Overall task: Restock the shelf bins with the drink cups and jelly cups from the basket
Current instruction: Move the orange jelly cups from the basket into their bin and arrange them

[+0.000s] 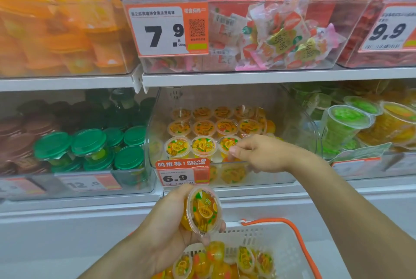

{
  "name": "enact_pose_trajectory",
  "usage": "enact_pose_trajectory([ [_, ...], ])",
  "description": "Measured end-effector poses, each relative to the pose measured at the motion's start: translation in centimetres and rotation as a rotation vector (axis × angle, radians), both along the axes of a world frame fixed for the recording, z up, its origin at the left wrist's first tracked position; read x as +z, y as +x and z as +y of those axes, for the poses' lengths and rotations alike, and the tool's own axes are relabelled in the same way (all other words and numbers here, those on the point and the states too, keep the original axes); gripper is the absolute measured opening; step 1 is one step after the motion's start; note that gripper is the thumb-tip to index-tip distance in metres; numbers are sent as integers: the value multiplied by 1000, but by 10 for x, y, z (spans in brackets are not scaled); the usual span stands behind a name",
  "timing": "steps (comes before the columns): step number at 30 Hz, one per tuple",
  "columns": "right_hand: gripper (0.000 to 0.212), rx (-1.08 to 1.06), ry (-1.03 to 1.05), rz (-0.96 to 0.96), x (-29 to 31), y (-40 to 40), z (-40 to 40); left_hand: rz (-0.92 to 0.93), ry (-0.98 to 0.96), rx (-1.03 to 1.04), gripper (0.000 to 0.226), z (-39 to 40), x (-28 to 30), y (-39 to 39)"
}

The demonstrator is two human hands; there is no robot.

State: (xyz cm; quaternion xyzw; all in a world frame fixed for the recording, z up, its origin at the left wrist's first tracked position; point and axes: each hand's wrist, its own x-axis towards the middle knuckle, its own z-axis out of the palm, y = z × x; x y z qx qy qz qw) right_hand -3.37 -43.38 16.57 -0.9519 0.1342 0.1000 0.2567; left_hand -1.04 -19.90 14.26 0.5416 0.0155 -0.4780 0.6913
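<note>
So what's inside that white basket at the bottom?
The white basket holds a heap of orange jelly cups, some tipped on their sides. The left hand, gripping one cup, hides what lies beneath it.

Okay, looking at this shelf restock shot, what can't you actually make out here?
- Right hand, head view: whether it holds a jelly cup; its own fingers hide that.
- White basket: cut off by the bottom edge, so its cup count is unknown.
- 6.9 price tag: small print too tiny.
- Left bins' tag: blurred.

Head view, close, facing shelf bins (234,134)
</note>
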Motion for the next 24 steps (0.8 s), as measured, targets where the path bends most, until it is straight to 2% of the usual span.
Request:
enact_pose_trajectory([
  [2, 54, -8, -55, -79, 3, -2, 1, -17, -67, -36, 31, -1, 2, 0],
  [3, 53, -20, -101, -180, 7, -5, 3, -13, -87, -45, 31, -2, 5, -1],
  [5, 40, -26, -138, -459, 17, -16, 17, -11, -124, -48, 32, -5, 8, -3],
  [6, 31, -8, -62, -554, 22, -24, 27, -10, -141, -63, 33, -6, 8, -3],
  [7, 21, 31, 81, -574, 25, -32, 37, -8, -164, -69, 35, -7, 10, -4],
  [8, 14, 85, 239, -502, 24, -40, 45, -17, -179, -75, 38, -8, 10, -5],
  [10, 23, 144, 459, -284, 16, -55, 58, -29, -200, -114, 42, -11, 13, -7],
  [11, 26, 144, 490, -259, 9, -61, 59, -35, -204, -143, 43, -12, 14, -9],
  [15, 17, 53, 632, -408, 12, -69, 49, -28, -249, -198, 45, -17, 14, -16],
  [17, 15, -18, 656, -573, 19, -70, 37, 11, -276, -170, 50, -21, 14, -17],
  [19, 15, -144, 584, -790, 25, -69, 22, 45, -237, -125, 46, -21, 12, -15],
  [21, 15, -272, 339, -926, 27, -68, 2, -4, -151, -123, 35, -16, 8, -14],
  [23, 16, -313, 41, -914, 24, -66, -16, -51, -67, -124, 29, -12, 4, -13],
  [24, 16, -304, -45, -872, 21, -65, -23, -61, -39, -121, 26, -10, 2, -13],
])
